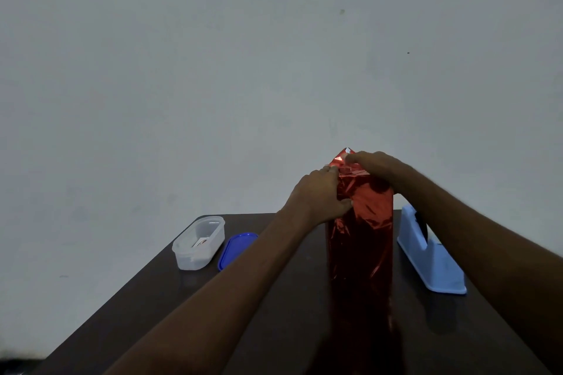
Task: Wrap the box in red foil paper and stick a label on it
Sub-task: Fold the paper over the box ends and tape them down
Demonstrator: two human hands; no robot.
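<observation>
The box in red foil is standing upright on the table. The left hand is gripping its upper side; the right hand is pinching the top flap.

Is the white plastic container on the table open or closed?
Open: the container has no lid on, and its blue lid lies beside it on the table.

One foil-wrapped box; left of it, one clear container and one blue lid; right of it, one tape dispenser; two hands on the box.
</observation>
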